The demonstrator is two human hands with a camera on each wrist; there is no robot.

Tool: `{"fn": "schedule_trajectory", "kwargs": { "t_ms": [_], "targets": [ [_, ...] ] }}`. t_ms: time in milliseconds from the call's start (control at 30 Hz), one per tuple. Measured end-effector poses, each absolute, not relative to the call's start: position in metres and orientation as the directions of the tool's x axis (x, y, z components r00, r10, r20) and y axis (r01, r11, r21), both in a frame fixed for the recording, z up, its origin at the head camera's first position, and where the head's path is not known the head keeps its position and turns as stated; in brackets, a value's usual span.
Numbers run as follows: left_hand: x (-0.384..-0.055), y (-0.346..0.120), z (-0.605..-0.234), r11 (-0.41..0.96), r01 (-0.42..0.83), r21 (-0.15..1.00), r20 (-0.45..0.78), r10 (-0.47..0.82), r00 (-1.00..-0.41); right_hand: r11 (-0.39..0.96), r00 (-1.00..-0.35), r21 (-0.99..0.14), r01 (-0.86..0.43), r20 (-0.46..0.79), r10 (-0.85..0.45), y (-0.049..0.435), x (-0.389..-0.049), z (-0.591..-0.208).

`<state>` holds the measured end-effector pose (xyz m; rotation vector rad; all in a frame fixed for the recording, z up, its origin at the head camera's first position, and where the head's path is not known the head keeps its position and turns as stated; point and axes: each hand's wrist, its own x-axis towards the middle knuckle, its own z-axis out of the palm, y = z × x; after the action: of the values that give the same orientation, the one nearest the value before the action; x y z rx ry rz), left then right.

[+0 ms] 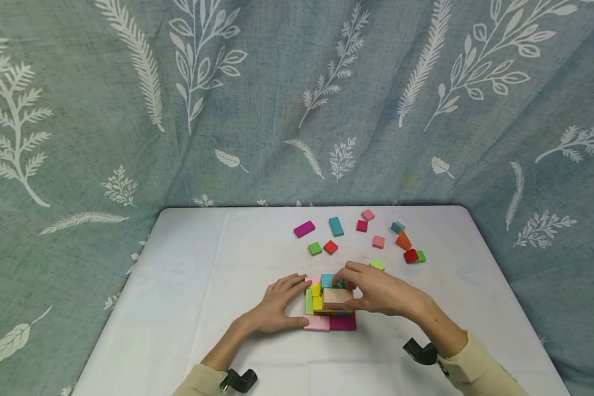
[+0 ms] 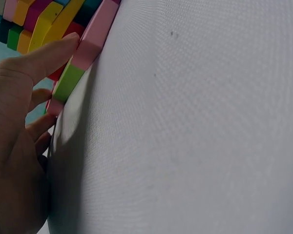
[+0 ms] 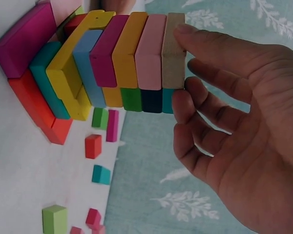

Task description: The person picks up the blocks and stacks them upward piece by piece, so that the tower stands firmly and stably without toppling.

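So the plain wooden block [image 1: 337, 297] is on top of the block tower [image 3: 105, 58], a bit below and right of centre in the head view. Its long axis looks to run left to right there, and a teal block [image 1: 329, 281] sits just beyond it, up-frame.

The right hand [image 1: 381, 289] comes in from the right, so the wooden block lies just left of its palm. It's the nearer hand by a mile: thumb on the wooden block, a fingertip at the teal one, fingers curled in a narrow pinch over the top. The left hand [image 1: 276, 308] is down at the tower's left side, fingers loosely spread, thumb touching the pink base block [image 1: 317, 323]. A magenta base block [image 1: 343, 323] sits right of that.

Further out, loose blocks are scattered above and right of the tower, like the purple block [image 1: 304, 229] and the orange block [image 1: 403, 240], all on the white table [image 1: 178, 302].

Hard to make out: the right hand covers some of the tower's right side in the head view, a light green block [image 1: 377, 265] is partly behind that hand, and the left wrist view cuts the tower off at upper left. Can't tell how firm the pinch is either.
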<state>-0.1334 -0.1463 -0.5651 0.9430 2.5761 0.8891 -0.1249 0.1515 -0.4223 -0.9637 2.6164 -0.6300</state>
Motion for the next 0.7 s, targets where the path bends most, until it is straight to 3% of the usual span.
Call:
{"fn": "schedule_trajectory", "kwargs": {
  "t_ms": [333,567,700],
  "targets": [
    [-0.131,-0.146,-0.566,0.613,0.482,0.626,-0.041,0.643,-0.765,0.644,-0.74,-0.58,-0.499,-0.101,-0.665,0.164,-0.132,-0.418],
    [-0.133,-0.146,-0.565,0.615,0.488,0.62,-0.035,0.642,-0.766,0.605,-0.81,-0.646,-0.465,0.035,-0.586,0.204,-0.163,-0.419],
    [-0.133,-0.145,-0.566,0.612,0.489,0.621,-0.029,0.642,-0.767,0.666,-0.852,-0.634,-0.393,-0.022,-0.524,0.222,-0.183,-0.446]
  ]
}}
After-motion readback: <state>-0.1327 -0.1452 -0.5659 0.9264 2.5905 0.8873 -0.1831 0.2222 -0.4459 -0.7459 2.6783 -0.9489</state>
